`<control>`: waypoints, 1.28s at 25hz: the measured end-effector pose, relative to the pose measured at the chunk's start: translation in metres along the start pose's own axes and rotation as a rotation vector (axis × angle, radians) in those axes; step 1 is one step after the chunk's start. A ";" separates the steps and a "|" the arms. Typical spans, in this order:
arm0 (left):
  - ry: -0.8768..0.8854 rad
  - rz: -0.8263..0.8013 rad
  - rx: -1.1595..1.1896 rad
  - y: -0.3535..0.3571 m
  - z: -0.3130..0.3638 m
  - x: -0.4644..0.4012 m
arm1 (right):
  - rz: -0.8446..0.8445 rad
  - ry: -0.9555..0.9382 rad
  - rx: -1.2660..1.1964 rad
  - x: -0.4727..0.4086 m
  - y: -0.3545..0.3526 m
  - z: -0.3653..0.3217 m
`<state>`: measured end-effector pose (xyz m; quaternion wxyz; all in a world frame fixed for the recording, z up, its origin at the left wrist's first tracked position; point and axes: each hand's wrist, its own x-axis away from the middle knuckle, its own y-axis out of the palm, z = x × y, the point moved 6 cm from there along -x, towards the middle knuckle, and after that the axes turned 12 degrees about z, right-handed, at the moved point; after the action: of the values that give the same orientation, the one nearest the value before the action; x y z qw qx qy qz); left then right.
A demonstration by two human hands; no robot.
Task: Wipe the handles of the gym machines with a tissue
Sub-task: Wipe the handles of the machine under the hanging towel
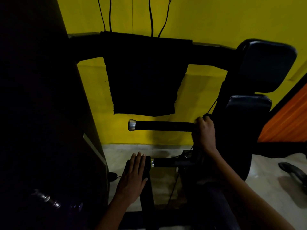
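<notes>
Right hand (204, 131) curls around the upper handle (163, 126) at its inner end, likely wiping, tissue unseen; below that handle, left hand (132, 176) rests flat, bracing on the lower handle (163, 162).

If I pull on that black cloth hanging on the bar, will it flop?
Probably floppy: the black cloth drapes flat over the bar and hangs straight down. Its frayed edges suggest soft fabric. It seems only laid over, so a tug would likely slide it off.
</notes>
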<state>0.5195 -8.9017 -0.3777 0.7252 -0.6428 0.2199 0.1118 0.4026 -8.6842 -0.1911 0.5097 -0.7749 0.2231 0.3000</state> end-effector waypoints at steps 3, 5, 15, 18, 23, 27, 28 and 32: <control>-0.010 0.048 0.003 -0.003 -0.002 0.002 | -0.115 -0.137 -0.050 0.010 0.017 -0.058; -0.008 0.078 0.039 -0.004 -0.003 0.004 | -0.100 -0.252 -0.078 0.021 0.028 -0.106; 0.011 0.037 0.012 -0.004 0.000 0.001 | -0.185 -0.458 -0.192 0.033 0.056 -0.183; 0.012 0.023 -0.003 -0.002 0.000 0.002 | -0.147 -0.491 -0.138 0.021 0.047 -0.163; -0.006 -0.029 0.031 0.005 -0.002 0.003 | -0.135 -0.626 -0.238 0.041 0.049 -0.170; -0.037 -0.033 0.034 -0.004 -0.002 -0.003 | -0.082 -0.643 -0.230 0.039 0.051 -0.168; -0.038 -0.029 0.031 -0.005 -0.002 -0.003 | -0.088 -0.638 -0.240 0.038 0.051 -0.165; 0.011 0.031 0.018 -0.002 -0.004 0.004 | -0.098 -0.591 -0.258 0.033 0.046 -0.135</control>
<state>0.5231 -8.9065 -0.3786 0.7280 -0.6334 0.2348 0.1174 0.4285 -8.8283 -0.2038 0.4640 -0.7222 -0.0121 0.5129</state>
